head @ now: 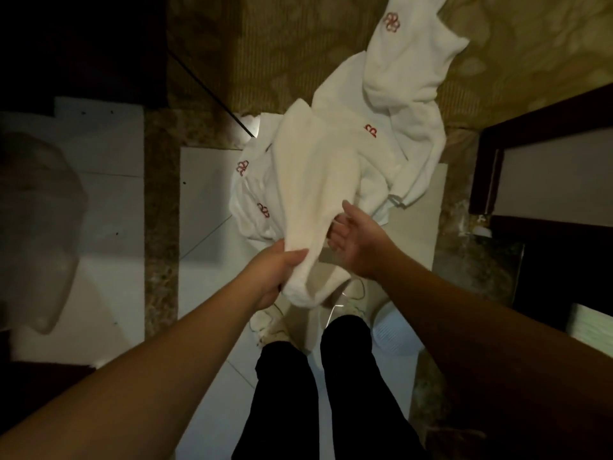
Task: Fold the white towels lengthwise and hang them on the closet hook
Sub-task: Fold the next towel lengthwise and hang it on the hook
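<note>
Left hand (pixel 275 277) grips bunched near end of white towel (pixel 315 180), likely to lift it off floor for folding. Right hand (pixel 353 242), right of grip: fingers loosely spread at towel edge, probably seeking corner. Beyond held towel: heap of logo towels (pixel 398 94). Right of held towel: white ribbed bin (pixel 394 330), contents unclear. Hook unseen.

We're looking down into what reads as a hotel room entryway. White towels (pixel 335 167) stitched with matching red logos lie heaped on the floor, the kind of monogrammed linen a hotel supplies. Pale glossy floor tiles (pixel 205 200) with a speckled stone border (pixel 161 207) meet patterned gold-brown carpet (pixel 265 44) at the far side. On the right, dark wooden furniture or a door frame (pixel 491 167), dimly lit.
</note>
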{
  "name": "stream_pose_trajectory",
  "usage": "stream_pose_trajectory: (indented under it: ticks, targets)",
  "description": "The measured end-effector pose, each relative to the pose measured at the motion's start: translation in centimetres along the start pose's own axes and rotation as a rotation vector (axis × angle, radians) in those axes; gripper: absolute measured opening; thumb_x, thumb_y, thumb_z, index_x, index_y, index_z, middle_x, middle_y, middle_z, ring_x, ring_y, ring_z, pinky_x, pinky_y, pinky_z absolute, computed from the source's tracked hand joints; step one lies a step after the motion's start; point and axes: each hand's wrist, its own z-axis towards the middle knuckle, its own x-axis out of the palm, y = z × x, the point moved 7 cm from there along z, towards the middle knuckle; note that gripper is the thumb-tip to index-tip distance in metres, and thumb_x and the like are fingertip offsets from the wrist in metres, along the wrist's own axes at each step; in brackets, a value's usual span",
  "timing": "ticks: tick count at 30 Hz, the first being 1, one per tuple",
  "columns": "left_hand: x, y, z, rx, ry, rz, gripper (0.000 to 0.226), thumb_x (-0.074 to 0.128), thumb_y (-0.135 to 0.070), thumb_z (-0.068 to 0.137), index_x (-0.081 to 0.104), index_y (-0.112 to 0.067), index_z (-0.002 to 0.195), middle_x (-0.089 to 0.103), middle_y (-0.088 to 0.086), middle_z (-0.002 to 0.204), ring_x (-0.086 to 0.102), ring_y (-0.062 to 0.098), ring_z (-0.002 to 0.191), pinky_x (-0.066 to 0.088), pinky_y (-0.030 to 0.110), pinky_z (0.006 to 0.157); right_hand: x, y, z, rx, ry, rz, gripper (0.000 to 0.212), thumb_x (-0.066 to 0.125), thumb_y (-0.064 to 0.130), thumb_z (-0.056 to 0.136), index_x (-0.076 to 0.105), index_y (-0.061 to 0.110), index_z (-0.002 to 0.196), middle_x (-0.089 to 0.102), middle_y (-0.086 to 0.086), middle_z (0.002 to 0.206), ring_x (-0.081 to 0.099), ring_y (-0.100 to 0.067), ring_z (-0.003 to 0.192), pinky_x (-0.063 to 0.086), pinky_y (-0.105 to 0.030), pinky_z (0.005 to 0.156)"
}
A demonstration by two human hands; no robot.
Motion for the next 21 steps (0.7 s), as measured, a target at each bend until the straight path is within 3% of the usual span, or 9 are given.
stream_pose_trajectory:
  ticks: [2, 4, 6, 9, 11, 13, 15, 19, 21]
  targets:
    - [-0.1, 0.3, -2.1, -0.012, 0.052, 0.085, 0.039, 0.055, -0.003, 0.097, 0.055, -0.007, 0.136, 0.065, 0.016, 0.129, 0.063, 0.03, 0.114, 0.047, 0.042, 0.106, 0.2, 1.1, -0.1, 0.026, -0.05, 0.058, 0.036, 0.06, 0.035, 0.099, 0.052, 0.011, 0.124, 0.063, -0.013, 0.129, 0.063, -0.024, 0.116, 0.052, -0.033, 0.092]
    - [-0.3, 0.1, -4.3, -0.005, 0.126, 0.19, 0.04, 0.058, -0.004, 0.096, 0.057, -0.01, 0.135, 0.067, 0.011, 0.125, 0.064, 0.027, 0.112, 0.049, 0.037, 0.101, 0.6, 1.9, -0.7, 0.045, -0.111, 0.032, 0.024, 0.064, 0.025, 0.097, 0.047, 0.011, 0.105, 0.064, -0.015, 0.11, 0.067, -0.024, 0.094, 0.058, -0.032, 0.067]
    - [-0.5, -0.5, -6.6, 0.019, 0.196, 0.295, 0.04, 0.067, -0.008, 0.088, 0.061, -0.017, 0.127, 0.069, 0.006, 0.12, 0.064, 0.022, 0.109, 0.049, 0.033, 0.098, 0.7, 2.1, -1.5, 0.078, -0.169, 0.001, 0.024, 0.064, 0.017, 0.097, 0.043, 0.008, 0.105, 0.061, -0.015, 0.096, 0.062, -0.022, 0.078, 0.056, -0.026, 0.05]
    - [-0.9, -1.1, -10.2, 0.024, 0.242, 0.401, 0.042, 0.067, -0.02, 0.068, 0.069, -0.021, 0.111, 0.074, 0.0, 0.107, 0.067, 0.015, 0.098, 0.051, 0.03, 0.092, 1.2, 1.2, -3.5, 0.16, -0.197, -0.121, 0.01, 0.056, 0.01, 0.099, 0.052, 0.006, 0.091, 0.062, -0.009, 0.071, 0.055, -0.013, 0.061, 0.049, -0.018, 0.042]
    - [-1.2, -1.3, -12.5, 0.029, 0.25, 0.54, 0.036, 0.07, -0.025, 0.066, 0.073, -0.025, 0.102, 0.075, -0.007, 0.095, 0.067, 0.007, 0.085, 0.051, 0.021, 0.078, 1.4, 0.7, -4.9, 0.142, -0.232, -0.248, 0.014, 0.056, 0.01, 0.097, 0.057, 0.011, 0.083, 0.057, 0.0, 0.062, 0.048, -0.009, 0.051, 0.045, -0.016, 0.046]
    - [-1.7, -1.2, -14.6, 0.042, 0.239, 0.762, 0.026, 0.074, -0.026, 0.073, 0.075, -0.022, 0.098, 0.074, -0.004, 0.091, 0.064, 0.008, 0.079, 0.048, 0.022, 0.072, 1.9, 0.6, -6.7, 0.083, -0.262, -0.305, 0.006, 0.06, 0.014, 0.093, 0.063, 0.015, 0.088, 0.053, 0.004, 0.067, 0.044, -0.009, 0.052, 0.045, -0.023, 0.055]
    - [-1.9, -1.0, -16.6, 0.076, 0.233, 0.932, 0.019, 0.071, -0.018, 0.083, 0.073, -0.009, 0.1, 0.07, 0.003, 0.089, 0.06, 0.015, 0.079, 0.045, 0.027, 0.071, 2.2, -0.3, -8.8, 0.098, -0.283, -0.327, 0.008, 0.059, 0.019, 0.092, 0.065, 0.014, 0.095, 0.052, 0.0, 0.079, 0.046, -0.012, 0.062, 0.047, -0.03, 0.063]
    - [-1.9, -0.7, -21.2, 0.152, 0.207, 0.961, 0.016, 0.066, -0.012, 0.086, 0.067, 0.001, 0.096, 0.062, 0.003, 0.079, 0.053, 0.011, 0.069, 0.04, 0.022, 0.06, 2.7, -4.9, -13.2, 0.261, -0.34, -0.501, 0.04, 0.07, 0.042, 0.091, 0.058, 0.014, 0.117, 0.05, -0.009, 0.115, 0.055, -0.028, 0.109, 0.053, -0.038, 0.078]
    - [-1.8, -0.7, -23.5, 0.192, 0.207, 0.953, 0.011, 0.066, -0.012, 0.086, 0.069, -0.005, 0.093, 0.066, 0.006, 0.081, 0.056, 0.012, 0.071, 0.042, 0.024, 0.063, 3.8, -7.2, -15.2, 0.292, -0.313, -0.566, 0.025, 0.064, 0.027, 0.097, 0.061, 0.004, 0.104, 0.06, -0.011, 0.107, 0.061, -0.027, 0.101, 0.053, -0.032, 0.077]
